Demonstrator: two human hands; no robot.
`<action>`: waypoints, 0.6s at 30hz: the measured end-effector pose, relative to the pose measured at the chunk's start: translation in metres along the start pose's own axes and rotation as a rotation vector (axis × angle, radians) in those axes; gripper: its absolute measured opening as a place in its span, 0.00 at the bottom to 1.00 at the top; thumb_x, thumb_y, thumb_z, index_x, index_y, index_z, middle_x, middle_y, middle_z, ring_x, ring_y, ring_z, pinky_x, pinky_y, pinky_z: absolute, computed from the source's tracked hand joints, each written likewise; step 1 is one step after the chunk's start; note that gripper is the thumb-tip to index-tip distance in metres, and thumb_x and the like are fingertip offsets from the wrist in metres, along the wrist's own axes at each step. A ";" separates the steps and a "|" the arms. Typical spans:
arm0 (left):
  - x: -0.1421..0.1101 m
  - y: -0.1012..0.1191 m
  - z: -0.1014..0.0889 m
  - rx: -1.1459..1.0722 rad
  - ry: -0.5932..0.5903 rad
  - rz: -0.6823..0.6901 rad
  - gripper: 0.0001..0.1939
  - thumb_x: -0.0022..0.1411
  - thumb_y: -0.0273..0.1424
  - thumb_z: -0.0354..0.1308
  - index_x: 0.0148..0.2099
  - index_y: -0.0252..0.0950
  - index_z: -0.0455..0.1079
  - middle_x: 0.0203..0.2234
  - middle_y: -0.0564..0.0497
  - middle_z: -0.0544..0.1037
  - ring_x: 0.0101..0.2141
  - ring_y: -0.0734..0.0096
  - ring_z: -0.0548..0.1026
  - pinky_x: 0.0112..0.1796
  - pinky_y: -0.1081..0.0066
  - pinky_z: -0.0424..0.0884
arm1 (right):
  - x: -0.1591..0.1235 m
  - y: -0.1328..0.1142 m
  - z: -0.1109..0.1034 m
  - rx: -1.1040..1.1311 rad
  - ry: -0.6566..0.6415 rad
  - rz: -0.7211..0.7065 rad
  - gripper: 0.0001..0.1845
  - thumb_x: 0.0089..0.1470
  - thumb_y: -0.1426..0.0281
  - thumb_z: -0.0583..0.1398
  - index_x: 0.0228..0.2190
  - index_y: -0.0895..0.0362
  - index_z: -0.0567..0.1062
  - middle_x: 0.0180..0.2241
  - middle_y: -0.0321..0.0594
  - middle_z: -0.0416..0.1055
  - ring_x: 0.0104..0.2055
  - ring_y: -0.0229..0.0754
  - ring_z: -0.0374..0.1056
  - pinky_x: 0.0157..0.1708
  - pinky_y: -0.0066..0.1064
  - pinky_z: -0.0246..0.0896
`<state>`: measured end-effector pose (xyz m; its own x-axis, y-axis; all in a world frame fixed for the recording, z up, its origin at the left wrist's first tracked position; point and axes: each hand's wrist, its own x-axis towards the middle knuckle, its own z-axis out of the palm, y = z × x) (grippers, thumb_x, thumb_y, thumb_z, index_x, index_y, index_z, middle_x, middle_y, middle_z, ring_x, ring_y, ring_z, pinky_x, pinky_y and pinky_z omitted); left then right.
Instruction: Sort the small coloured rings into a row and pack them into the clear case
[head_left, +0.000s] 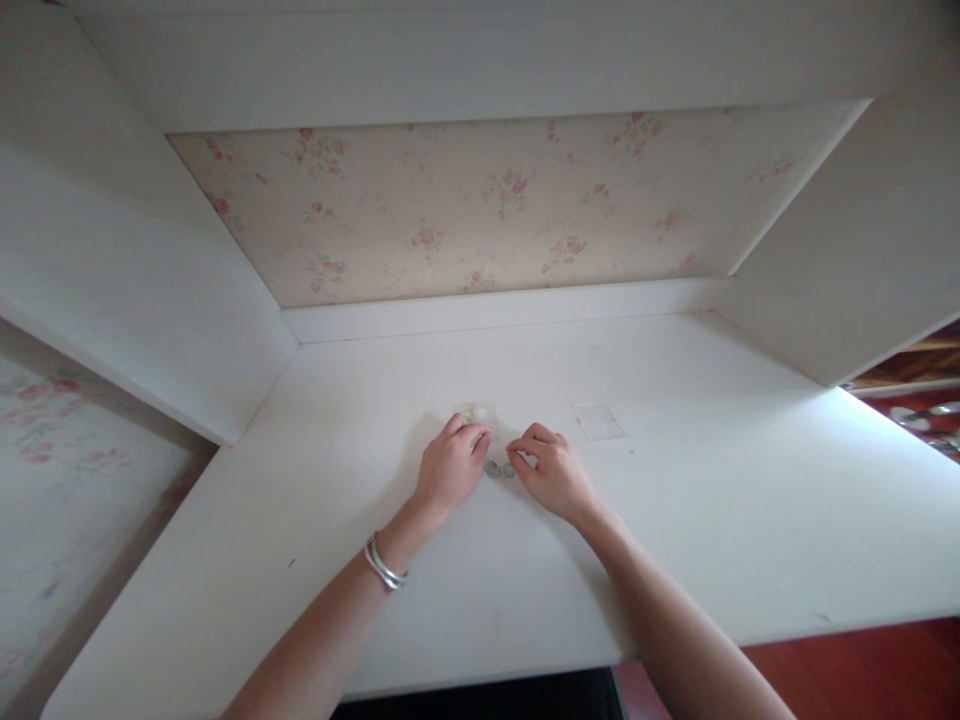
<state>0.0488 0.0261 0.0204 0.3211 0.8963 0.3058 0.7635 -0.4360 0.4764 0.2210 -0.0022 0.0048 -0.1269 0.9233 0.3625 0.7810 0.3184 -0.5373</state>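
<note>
My left hand (452, 462) is closed at the near edge of a small clear plastic box (485, 411), and its fingers cover part of it. Something yellowish shows inside the box. Close by on the right, my right hand (553, 470) has thumb and forefinger pinched together; whatever is between the tips is too small to make out. Two small round pieces that look like coins lie on the white desktop between the hands: a darker coin (492, 469) and a paler coin (509, 470) beside the right fingertips. A flat clear square lid (598, 421) rests behind the right hand.
The white desktop (420, 620) is bounded by a left side panel (187, 250), a right side panel (832, 230) and a low back ledge (510, 308). Floral wallpaper (450, 210) covers the back. A dark object (487, 698) sits below the front edge.
</note>
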 end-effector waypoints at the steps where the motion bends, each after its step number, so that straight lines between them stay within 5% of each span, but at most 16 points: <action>1: 0.004 0.001 0.001 0.024 -0.004 -0.006 0.10 0.65 0.34 0.49 0.42 0.42 0.72 0.36 0.52 0.72 0.36 0.72 0.73 0.39 0.74 0.67 | 0.000 0.000 0.000 -0.004 -0.009 -0.006 0.09 0.54 0.73 0.57 0.30 0.53 0.78 0.30 0.36 0.70 0.29 0.34 0.65 0.37 0.30 0.54; 8: 0.015 -0.004 0.002 0.076 -0.076 0.012 0.12 0.66 0.34 0.47 0.42 0.42 0.72 0.37 0.52 0.74 0.36 0.71 0.73 0.37 0.73 0.67 | -0.001 0.002 -0.001 -0.007 -0.042 -0.033 0.08 0.54 0.73 0.57 0.30 0.53 0.77 0.31 0.36 0.69 0.30 0.35 0.65 0.37 0.30 0.52; 14: -0.006 -0.022 -0.014 -0.078 0.041 0.005 0.12 0.67 0.33 0.46 0.42 0.38 0.70 0.36 0.50 0.76 0.39 0.69 0.73 0.41 0.72 0.67 | -0.003 -0.003 -0.006 -0.021 -0.162 -0.114 0.07 0.53 0.74 0.58 0.29 0.53 0.76 0.31 0.35 0.68 0.32 0.35 0.65 0.38 0.30 0.52; 18: -0.022 -0.027 -0.016 -0.118 0.014 -0.020 0.12 0.66 0.33 0.46 0.41 0.39 0.71 0.36 0.50 0.77 0.38 0.69 0.74 0.39 0.73 0.68 | -0.004 -0.006 -0.003 -0.038 -0.217 -0.167 0.08 0.53 0.73 0.59 0.35 0.52 0.76 0.33 0.36 0.68 0.35 0.37 0.65 0.39 0.30 0.52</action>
<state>0.0123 0.0164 0.0140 0.2976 0.9042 0.3064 0.6985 -0.4250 0.5758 0.2186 -0.0084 0.0096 -0.3808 0.8845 0.2695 0.7600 0.4654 -0.4536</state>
